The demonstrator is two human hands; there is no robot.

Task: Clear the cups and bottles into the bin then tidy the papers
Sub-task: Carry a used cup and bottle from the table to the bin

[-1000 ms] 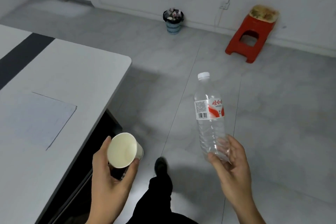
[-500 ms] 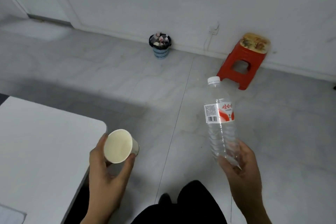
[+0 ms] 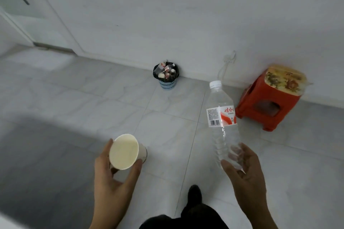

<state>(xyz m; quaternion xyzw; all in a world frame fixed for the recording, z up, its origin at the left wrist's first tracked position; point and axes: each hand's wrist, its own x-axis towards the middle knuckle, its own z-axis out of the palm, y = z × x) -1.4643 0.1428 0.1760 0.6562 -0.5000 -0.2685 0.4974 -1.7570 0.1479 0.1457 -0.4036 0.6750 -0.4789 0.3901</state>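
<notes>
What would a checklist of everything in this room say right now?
Surface: grey tiled floor; no table in view.
Job's things: paper cup, looks empty, tipped with its mouth toward the camera; clear plastic bottle, white cap on, roughly upright; blue bin with a black liner against the far wall, already heaped with rubbish. Papers: nothing seen.
Clutter: red plastic stool by the wall, something patterned on top.
Grippers: left hand holds the cup; right hand holds the bottle near its base.
Cables: white cord hanging from a wall socket.
Surroundings: white wall, door far left, the person's dark shoe below.
</notes>
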